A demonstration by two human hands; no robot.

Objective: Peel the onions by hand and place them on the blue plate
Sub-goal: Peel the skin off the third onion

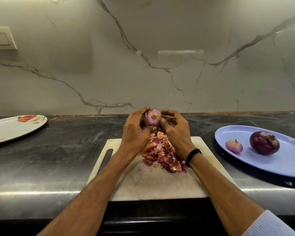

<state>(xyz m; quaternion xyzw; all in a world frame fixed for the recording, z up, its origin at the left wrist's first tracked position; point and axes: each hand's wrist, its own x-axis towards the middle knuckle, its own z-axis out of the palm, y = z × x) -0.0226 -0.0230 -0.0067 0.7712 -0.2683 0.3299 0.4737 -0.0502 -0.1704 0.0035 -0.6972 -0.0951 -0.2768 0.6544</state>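
I hold a pale purple onion (152, 117) up above the far edge of the cutting board (153, 183). My left hand (136, 132) cups it from the left with curled fingers. My right hand (175, 129) grips it from the right, thumb pressed against its side. A heap of dry reddish onion peels (162, 154) lies on the board under my hands. The blue plate (279, 160) stands to the right and carries a small peeled onion (234, 147) and a large dark purple onion (264, 143).
A white oval plate with red flowers (12, 128) lies at the far left of the dark countertop (61, 150). A marble wall rises right behind the counter. A switch plate (2, 39) is on the wall at left.
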